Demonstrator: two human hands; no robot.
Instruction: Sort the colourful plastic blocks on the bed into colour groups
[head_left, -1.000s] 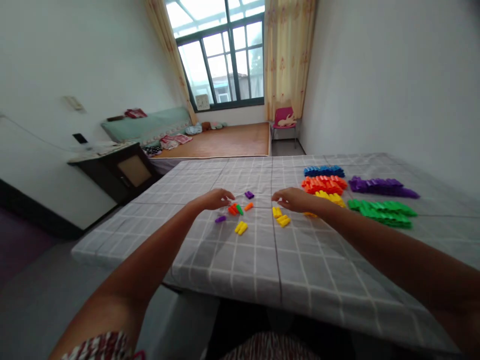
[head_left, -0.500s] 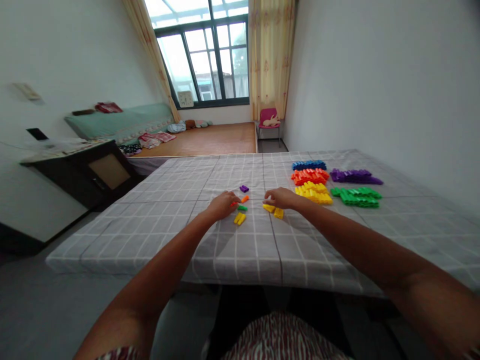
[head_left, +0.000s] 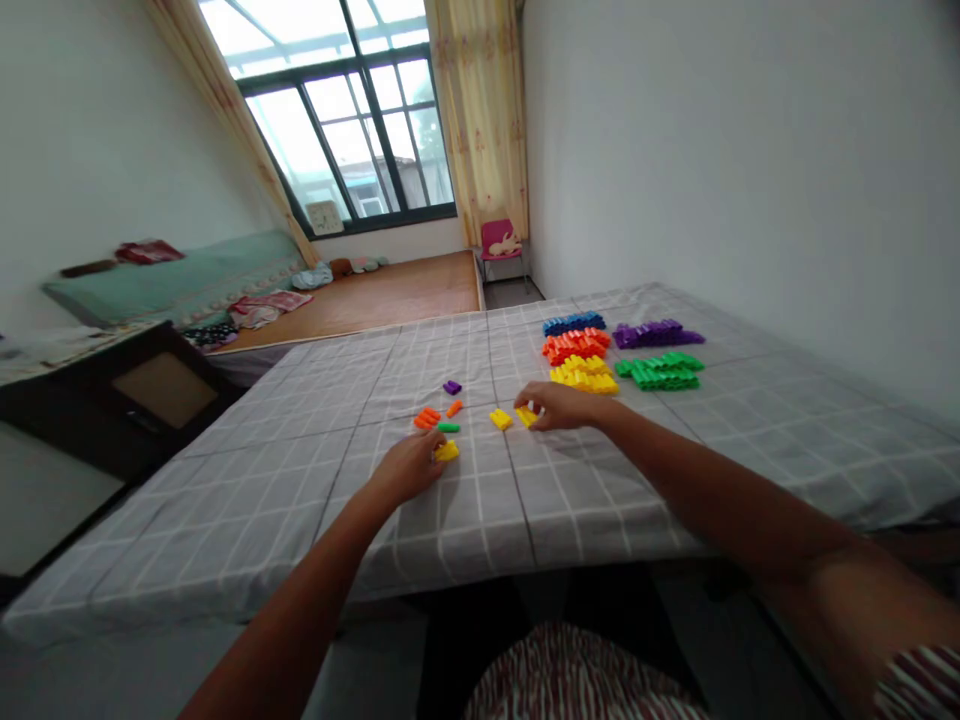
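Note:
At the near middle of the cloth, my left hand (head_left: 409, 468) has its fingers closed on the left end of some small yellow plastic pieces (head_left: 448, 452). My right hand (head_left: 561, 405) pinches another small yellow plastic piece (head_left: 527, 418), partly hidden by the fingers. Between the hands lies a yellow pair of pieces (head_left: 501, 420), touched by neither. Just beyond my left hand are a green piece (head_left: 449, 427), several orange pieces (head_left: 427, 418), a single orange piece (head_left: 454, 408) and a purple piece (head_left: 451, 387).
Grouped rows of similar pieces lie at the right: blue (head_left: 574, 323), orange-red (head_left: 576, 346), yellow (head_left: 583, 376), purple (head_left: 654, 334) and green (head_left: 660, 371). They rest on a grey checked cloth (head_left: 360, 400). A dark cabinet (head_left: 135, 400) stands left, a wall right.
My left hand has moved from the orange pieces nearer to me, onto the yellow ones. My right hand has shifted to the rightmost yellow piece. The camera view has turned right.

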